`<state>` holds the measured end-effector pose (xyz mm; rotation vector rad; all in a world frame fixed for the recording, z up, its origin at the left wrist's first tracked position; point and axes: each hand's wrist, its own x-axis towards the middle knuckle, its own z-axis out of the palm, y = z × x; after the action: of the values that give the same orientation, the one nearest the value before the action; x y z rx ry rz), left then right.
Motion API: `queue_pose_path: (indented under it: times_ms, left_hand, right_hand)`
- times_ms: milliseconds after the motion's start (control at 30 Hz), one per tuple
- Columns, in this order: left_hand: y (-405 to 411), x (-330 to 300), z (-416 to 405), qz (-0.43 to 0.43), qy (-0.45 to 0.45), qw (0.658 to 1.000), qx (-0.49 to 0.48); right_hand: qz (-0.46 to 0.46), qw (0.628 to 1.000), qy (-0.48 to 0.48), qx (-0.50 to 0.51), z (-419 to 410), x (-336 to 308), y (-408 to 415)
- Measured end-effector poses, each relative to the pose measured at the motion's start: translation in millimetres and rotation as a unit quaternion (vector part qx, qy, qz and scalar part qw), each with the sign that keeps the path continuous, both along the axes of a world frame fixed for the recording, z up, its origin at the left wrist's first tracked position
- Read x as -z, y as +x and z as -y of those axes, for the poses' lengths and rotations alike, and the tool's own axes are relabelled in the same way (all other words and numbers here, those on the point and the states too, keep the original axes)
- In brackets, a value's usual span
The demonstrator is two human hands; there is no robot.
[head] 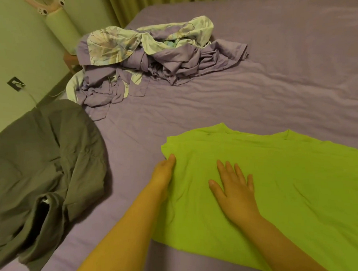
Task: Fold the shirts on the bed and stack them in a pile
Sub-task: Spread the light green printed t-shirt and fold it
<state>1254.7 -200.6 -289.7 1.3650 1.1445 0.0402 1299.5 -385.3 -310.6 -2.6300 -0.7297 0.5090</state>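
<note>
Setting: As I look down from the head view, the lime-green shirt lies spread flat on the purple bed, filling the 4 to 5 o'clock part of the picture, collar toward 12 o'clock.
Key relation: The shirt's long axis seems to run from the collar down toward me; its left edge sits right at the left hand, so that hand is the nearer one for a side fold, I judge.
Left hand: It rests edge-on at the shirt's left border, near 6 o'clock; its fingers are largely hidden behind the hand, so I cannot tell whether they are tucked under the cloth or only touching it.
Right hand: The right hand lies palm down on the shirt's middle, fingers straight and spread, pressing the cloth flat and gripping nothing.
Other shirts: A grey shirt lies crumpled at 9 o'clock, well apart from the green one.
Also on the bed: A rumpled heap of purple and floral bedding sits at 11 o'clock.
Stage: I judge the smoothing is in hand and no fold is made yet; no pile shows.
</note>
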Motion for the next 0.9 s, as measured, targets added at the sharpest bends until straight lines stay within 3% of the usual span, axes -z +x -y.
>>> queue_pose_path:
  times_ms: [100, 200, 400, 500, 567, 667, 767, 900]
  left_hand:
    - [-2.4, -21.1, 10.4, 0.085, -0.161, 0.982, 0.042]
    - [2.6, -33.8, 19.2, 0.11, -0.236, 0.958, 0.119]
    - [28.2, -55.6, 58.8, 0.115, -0.264, 0.924, 0.25]
    - [45.5, -73.5, 101.6, 0.051, -0.176, 0.926, 0.33]
    - [56.7, -81.4, 131.4, 0.029, -0.098, 0.91, 0.402]
    - [66.8, -72.7, 169.1, -0.027, 0.048, 0.841, 0.538]
    - [68.1, -52.8, 212.7, -0.05, 0.173, 0.777, 0.603]
    - [55.1, -23.9, 271.2, -0.016, 0.213, 0.796, 0.566]
  right_hand:
    - [-0.102, 0.976, 0.188, 0.032, -34.0, -22.6, -6.0]
    - [-0.149, 0.935, 0.317, 0.055, -48.7, -45.4, -5.4]
    - [0.028, 0.981, 0.189, 0.02, -8.8, -61.4, 20.0]
    - [0.049, 0.984, 0.171, 0.019, 34.6, -67.8, 36.2]
    - [0.037, 0.975, 0.205, 0.076, 73.3, -72.8, 46.3]
    - [0.029, 0.958, 0.211, 0.193, 136.5, -72.3, 65.5]
    - [0.026, 0.944, 0.179, 0.277, 190.8, -56.8, 86.8]
    - [-0.015, 0.939, 0.128, 0.32, 226.5, -28.4, 94.2]
